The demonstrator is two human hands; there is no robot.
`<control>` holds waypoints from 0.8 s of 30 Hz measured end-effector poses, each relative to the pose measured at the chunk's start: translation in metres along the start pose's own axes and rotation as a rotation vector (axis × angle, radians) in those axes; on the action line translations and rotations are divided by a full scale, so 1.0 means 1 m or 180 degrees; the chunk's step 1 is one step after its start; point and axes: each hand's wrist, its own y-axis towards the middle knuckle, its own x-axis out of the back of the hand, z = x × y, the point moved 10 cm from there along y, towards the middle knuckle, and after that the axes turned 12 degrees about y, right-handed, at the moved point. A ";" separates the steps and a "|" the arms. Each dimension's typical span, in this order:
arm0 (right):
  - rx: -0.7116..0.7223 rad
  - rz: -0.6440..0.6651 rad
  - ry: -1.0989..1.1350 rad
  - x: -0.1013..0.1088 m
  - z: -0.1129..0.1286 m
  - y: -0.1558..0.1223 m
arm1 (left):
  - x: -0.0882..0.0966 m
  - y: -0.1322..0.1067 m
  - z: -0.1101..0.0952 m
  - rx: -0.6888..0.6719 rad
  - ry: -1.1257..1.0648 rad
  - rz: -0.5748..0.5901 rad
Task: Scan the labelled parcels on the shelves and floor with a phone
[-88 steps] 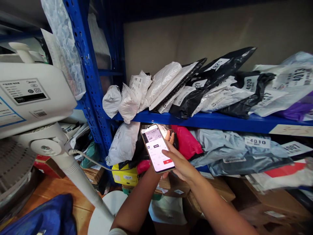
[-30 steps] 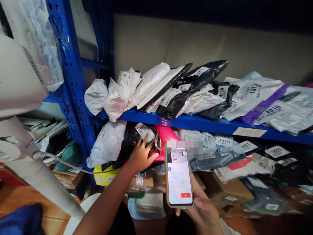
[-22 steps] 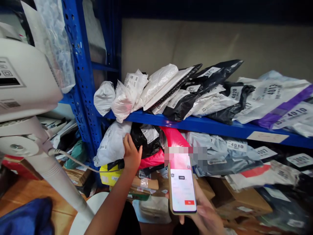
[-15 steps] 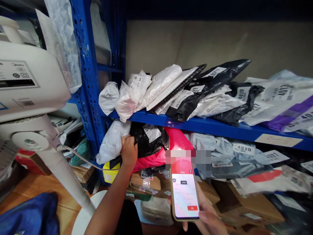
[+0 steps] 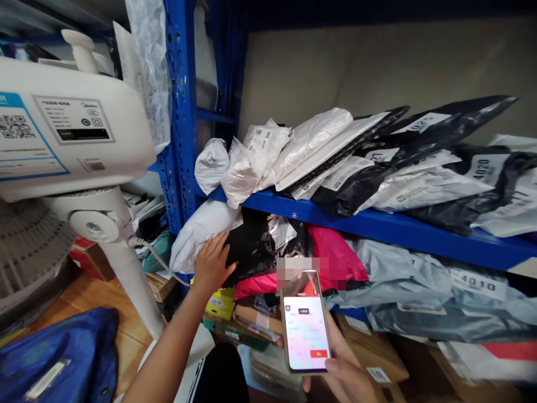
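My left hand [image 5: 212,263] lies with fingers stretched against the right side of a white bagged parcel [image 5: 199,232] on the lower shelf. Its thumb points toward a black plastic parcel [image 5: 251,238] just to the right, which carries a white label. Below and behind that is a bright pink parcel [image 5: 335,254], and a yellow package [image 5: 221,303] sits under my left wrist. In my right hand [image 5: 346,369] is a smartphone [image 5: 308,336], its screen lit with a white page and a red button. The phone hides part of the pink parcel.
A white fan [image 5: 79,134] on a stand rises at the left, its cord [image 5: 157,257] running toward the shelf. The blue upper shelf [image 5: 335,221] holds several labelled parcels. Grey bags [image 5: 419,296] and cardboard boxes [image 5: 371,350] lie at lower right; a blue bag [image 5: 71,352] at lower left.
My left hand has let go of the black parcel's edge and its fingers have spread onto the white parcel. The view has swung left. My right hand still holds the smartphone.
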 end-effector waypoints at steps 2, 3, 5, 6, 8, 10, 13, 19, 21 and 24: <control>0.0032 0.0050 0.0033 -0.005 -0.001 0.006 | 0.001 0.002 0.008 0.0043 0.0076 0.0082; 0.0012 0.0088 0.0034 -0.009 -0.003 0.011 | 0.001 0.003 0.009 0.0066 0.0090 0.0128; -0.0066 0.0187 0.0015 -0.021 -0.007 0.022 | 0.004 0.005 0.006 0.0109 0.0083 0.0213; -0.0088 0.0245 0.0012 -0.027 -0.009 0.028 | 0.004 0.005 0.002 0.0111 0.0061 0.0266; -0.0113 0.0371 0.0017 -0.041 -0.014 0.040 | 0.004 0.005 -0.007 0.0089 -0.0009 0.0364; -0.0120 0.0546 0.0057 -0.055 -0.020 0.047 | 0.001 0.005 -0.013 0.0054 -0.0067 0.0433; -0.0255 0.0877 0.0127 -0.070 -0.034 0.047 | -0.005 0.008 -0.004 0.0211 -0.0030 0.0372; -0.0436 0.1107 0.0248 -0.071 -0.055 0.032 | -0.006 0.016 0.012 0.0517 -0.0082 0.0091; -0.0460 0.1092 0.0294 -0.070 -0.059 0.031 | -0.013 0.017 -0.005 0.0087 -0.0278 0.0454; -0.0483 0.1036 0.0368 -0.070 -0.062 0.037 | -0.018 0.014 -0.024 -0.0430 -0.0596 0.0932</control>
